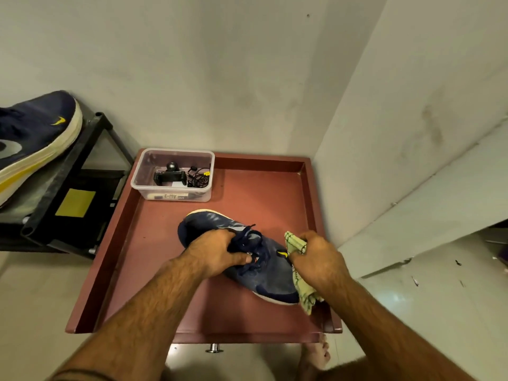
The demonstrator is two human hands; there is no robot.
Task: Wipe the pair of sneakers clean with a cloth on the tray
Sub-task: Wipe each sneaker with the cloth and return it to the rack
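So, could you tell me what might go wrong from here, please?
The cloth in the right hand is bunched, so it may miss parts of the sneaker. The left hand grips near the loose laces, which could snag. The second sneaker overhangs the rack and might slide off.

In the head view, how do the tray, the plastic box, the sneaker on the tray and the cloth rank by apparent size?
1. tray
2. sneaker on the tray
3. plastic box; similar to the sneaker, so unsure
4. cloth, partly hidden by the right hand
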